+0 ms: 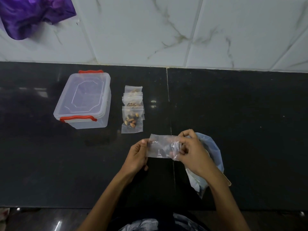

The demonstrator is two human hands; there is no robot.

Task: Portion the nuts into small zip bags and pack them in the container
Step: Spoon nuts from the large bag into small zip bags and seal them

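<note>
**Open the empty bag before you fill it**

Both hands pinch one small zip bag (162,146) above the tabletop (233,114) — left hand (137,155) at one edge, right hand (190,152) at the other. Pull the lips apart gently — filled bags (132,112) wait beside the closed container (85,100).

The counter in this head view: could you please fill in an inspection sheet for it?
Surface: dark counter, glossy, seam down the middle.
Job's things: lidded container, red clips, shut; filled zip bags overlapping in a row beside it; empty zip bag held up; large bag under the right forearm.
Clutter: nothing seen.
Grippers: left hand and right hand each pinch the empty bag.
Cables: nothing seen.
Surroundings: marble-tile wall; purple cloth top left.
</note>
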